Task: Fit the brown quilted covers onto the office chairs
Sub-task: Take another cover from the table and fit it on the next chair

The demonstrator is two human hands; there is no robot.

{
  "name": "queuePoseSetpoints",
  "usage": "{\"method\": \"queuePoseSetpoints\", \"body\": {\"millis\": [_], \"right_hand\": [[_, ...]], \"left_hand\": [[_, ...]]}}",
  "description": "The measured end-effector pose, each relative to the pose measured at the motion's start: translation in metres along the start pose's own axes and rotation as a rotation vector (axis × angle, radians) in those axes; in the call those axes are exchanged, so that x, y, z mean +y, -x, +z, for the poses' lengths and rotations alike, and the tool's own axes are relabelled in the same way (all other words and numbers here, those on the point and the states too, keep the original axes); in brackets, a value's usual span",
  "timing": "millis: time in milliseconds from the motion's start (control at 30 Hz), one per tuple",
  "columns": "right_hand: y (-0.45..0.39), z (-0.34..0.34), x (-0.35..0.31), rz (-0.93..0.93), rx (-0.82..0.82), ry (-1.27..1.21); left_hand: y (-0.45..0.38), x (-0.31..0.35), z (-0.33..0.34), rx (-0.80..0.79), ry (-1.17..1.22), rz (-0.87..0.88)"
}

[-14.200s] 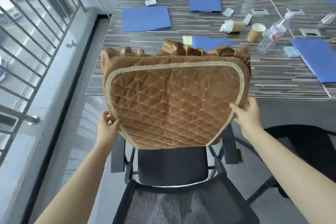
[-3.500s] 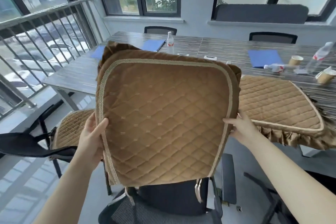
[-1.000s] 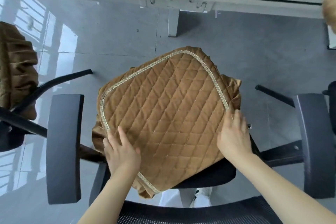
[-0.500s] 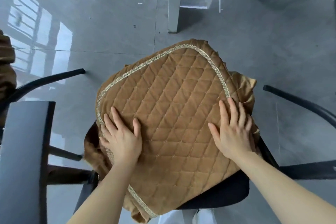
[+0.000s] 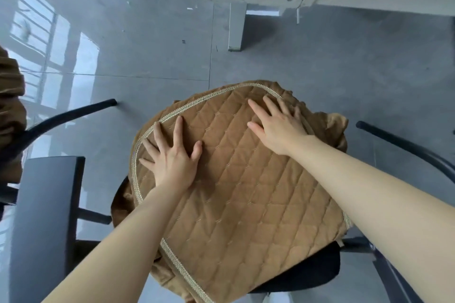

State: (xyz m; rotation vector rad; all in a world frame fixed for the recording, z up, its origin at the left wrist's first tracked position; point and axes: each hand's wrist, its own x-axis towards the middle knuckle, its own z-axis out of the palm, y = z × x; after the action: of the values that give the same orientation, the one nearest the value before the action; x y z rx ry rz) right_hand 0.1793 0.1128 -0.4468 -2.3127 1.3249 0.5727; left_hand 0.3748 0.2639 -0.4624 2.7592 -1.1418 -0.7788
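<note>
A brown quilted cover (image 5: 246, 194) with pale braid trim lies askew on the black seat (image 5: 305, 273) of an office chair, its ruffle bunched at the right and front-left edges. My left hand (image 5: 172, 155) lies flat on the cover's far-left part, fingers spread. My right hand (image 5: 278, 123) presses flat near the far-right corner, fingers spread over the trim. Neither hand grips the fabric. The seat shows only at the near right; the rest is hidden under the cover.
The chair's grey left armrest (image 5: 46, 224) stands at the near left, and a black chair-base leg (image 5: 406, 145) curves at the right. Another brown cover (image 5: 9, 110) shows at the left edge. A table leg (image 5: 236, 27) and the table's underside lie ahead over grey floor.
Both hands have slid forward across the cover, away from me, toward its far edge. The cover lies flatter on the seat and the view has shifted slightly.
</note>
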Motion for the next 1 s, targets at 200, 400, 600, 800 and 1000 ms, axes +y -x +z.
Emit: {"method": "queuePoseSetpoints", "body": {"millis": [200,400,600,800,1000], "right_hand": [[-0.009,0.007,-0.001,0.018,-0.005,-0.002],[0.027,-0.007,-0.002,-0.023,0.021,-0.017],[0.133,-0.02,0.017,0.062,-0.133,-0.117],[0.282,-0.079,0.047,-0.008,-0.022,-0.437],[0.412,-0.127,0.113,-0.076,0.208,-0.458]], "left_hand": [[-0.02,-0.016,-0.008,-0.05,0.018,0.012],[0.002,-0.018,-0.021,-0.095,-0.074,-0.023],[0.074,0.024,-0.046,-0.177,0.219,0.021],[0.229,0.102,-0.081,-0.078,0.436,0.139],[0.365,0.193,-0.092,-0.032,0.554,0.205]]}}
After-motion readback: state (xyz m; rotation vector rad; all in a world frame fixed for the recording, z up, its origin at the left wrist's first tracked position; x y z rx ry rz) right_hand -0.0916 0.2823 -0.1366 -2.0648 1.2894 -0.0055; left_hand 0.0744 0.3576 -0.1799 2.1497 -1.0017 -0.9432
